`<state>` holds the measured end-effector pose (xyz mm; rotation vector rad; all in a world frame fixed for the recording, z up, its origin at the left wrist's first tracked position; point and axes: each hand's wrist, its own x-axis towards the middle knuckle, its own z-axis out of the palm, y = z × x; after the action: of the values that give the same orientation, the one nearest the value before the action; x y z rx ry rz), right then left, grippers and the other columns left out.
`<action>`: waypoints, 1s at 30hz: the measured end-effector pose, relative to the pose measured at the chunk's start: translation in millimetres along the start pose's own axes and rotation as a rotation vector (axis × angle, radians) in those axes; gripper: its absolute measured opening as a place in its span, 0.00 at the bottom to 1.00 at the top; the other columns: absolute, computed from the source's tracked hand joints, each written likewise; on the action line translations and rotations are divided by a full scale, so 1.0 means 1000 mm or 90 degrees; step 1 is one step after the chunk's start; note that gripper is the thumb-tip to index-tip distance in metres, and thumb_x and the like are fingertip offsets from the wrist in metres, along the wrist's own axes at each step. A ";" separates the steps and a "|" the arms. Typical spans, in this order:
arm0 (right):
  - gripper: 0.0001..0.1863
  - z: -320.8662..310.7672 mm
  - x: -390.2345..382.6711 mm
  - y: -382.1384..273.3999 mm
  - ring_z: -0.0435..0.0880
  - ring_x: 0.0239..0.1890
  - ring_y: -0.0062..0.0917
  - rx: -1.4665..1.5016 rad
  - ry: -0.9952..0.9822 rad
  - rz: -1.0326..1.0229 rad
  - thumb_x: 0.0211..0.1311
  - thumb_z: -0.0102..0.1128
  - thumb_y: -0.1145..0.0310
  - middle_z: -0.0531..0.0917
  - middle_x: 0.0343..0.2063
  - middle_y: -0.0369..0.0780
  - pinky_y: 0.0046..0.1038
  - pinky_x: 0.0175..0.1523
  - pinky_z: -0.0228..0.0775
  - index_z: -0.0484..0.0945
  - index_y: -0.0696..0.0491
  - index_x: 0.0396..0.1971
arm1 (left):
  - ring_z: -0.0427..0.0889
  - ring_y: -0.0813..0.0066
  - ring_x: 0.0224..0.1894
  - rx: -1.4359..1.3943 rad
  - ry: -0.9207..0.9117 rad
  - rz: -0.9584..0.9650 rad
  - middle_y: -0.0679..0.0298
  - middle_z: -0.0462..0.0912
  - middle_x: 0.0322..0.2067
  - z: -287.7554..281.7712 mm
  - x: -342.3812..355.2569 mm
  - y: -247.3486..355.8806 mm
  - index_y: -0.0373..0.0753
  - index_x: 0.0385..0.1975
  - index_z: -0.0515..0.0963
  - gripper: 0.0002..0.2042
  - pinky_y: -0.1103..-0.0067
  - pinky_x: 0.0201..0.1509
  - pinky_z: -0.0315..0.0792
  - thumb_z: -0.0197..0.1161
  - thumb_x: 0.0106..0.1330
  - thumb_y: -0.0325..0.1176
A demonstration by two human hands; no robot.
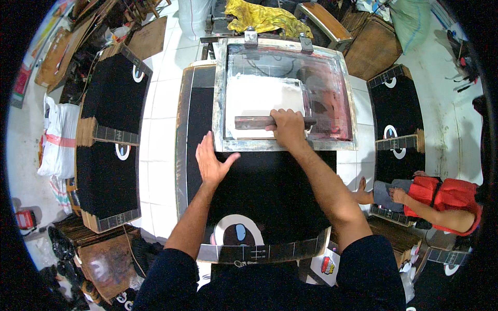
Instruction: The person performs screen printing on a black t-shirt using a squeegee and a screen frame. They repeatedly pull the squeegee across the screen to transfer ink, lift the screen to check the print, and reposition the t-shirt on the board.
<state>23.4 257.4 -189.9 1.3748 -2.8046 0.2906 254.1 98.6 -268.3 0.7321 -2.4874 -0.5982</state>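
A screen-printing frame [336,145] lies over the far part of a black cloth [270,186] stretched on a board. White ink [257,96] covers much of its mesh, with reddish stains along the right. My right hand [289,127] is closed round the wooden handle of a squeegee [250,122] near the frame's near edge. By the frame's near left corner, my left hand [211,161] is spread with nothing in it; whether it touches the frame I cannot tell. A round white, brown and blue print [239,231] shows on the cloth's near end.
Metal hinge clamps [251,37] hold the frame's far edge. Yellow cloth [264,18] lies behind it. Boards with black cloth [114,93] stand on the left, and more such boards [397,109] on the right. A person in a red top [441,199] sits at the right.
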 end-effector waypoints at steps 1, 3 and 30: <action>0.18 -0.001 0.009 0.005 0.84 0.40 0.37 0.002 -0.014 -0.018 0.55 0.75 0.53 0.85 0.32 0.38 0.45 0.48 0.70 0.82 0.49 0.38 | 0.64 0.48 0.74 0.069 -0.027 0.042 0.42 0.67 0.68 0.001 0.001 -0.002 0.27 0.74 0.55 0.61 0.51 0.78 0.52 0.78 0.50 0.64; 0.16 -0.002 0.033 0.014 0.84 0.42 0.38 -0.003 0.010 -0.013 0.56 0.74 0.57 0.85 0.34 0.38 0.46 0.48 0.69 0.82 0.49 0.39 | 0.62 0.49 0.75 0.092 -0.071 0.017 0.42 0.66 0.69 0.003 0.003 -0.001 0.26 0.73 0.55 0.61 0.51 0.80 0.50 0.78 0.49 0.65; 0.08 0.020 0.002 0.003 0.82 0.40 0.31 0.006 0.199 -0.114 0.57 0.62 0.68 0.83 0.32 0.34 0.39 0.47 0.68 0.82 0.45 0.37 | 0.66 0.51 0.74 0.119 -0.060 0.019 0.41 0.70 0.67 0.008 0.009 0.003 0.25 0.72 0.58 0.55 0.54 0.79 0.52 0.79 0.54 0.56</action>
<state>21.5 254.6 -210.0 1.4274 -2.4160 0.4688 241.9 97.3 -270.3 0.7495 -2.6633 -0.4025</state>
